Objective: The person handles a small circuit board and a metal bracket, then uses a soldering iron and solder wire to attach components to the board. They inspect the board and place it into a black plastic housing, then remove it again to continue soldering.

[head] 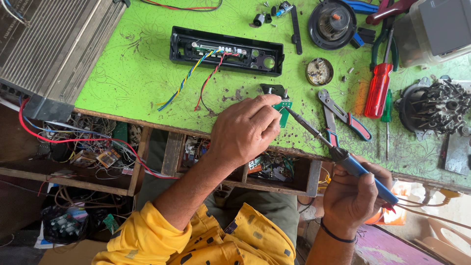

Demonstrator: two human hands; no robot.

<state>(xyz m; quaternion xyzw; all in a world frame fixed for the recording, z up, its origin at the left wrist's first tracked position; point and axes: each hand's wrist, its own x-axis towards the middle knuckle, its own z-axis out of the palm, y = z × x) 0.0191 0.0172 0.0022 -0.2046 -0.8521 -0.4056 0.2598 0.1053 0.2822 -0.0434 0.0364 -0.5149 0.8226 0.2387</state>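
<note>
My left hand point(245, 130) pinches the small green circuit board point(283, 109) at the bench's near edge, fingers closed on it; my right hand point(354, 196), at 4 o'clock from the board, is wrapped shut around the blue-handled soldering iron point(338, 154), its tip touching the board. I judge a joint is being soldered; next calls for a steady board. The black housing point(226, 50) with its coloured wires lies at 11 o'clock.

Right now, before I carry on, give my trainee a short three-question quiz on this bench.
1. True or false: the right hand holds the blue-handled soldering iron.
2. What does the left hand pinch: A) the red screwdriver, B) the small green circuit board, C) the pliers?
3. Where does the iron's tip point?

Key: 1 true. 2 B. 3 At the green board's edge.
</note>
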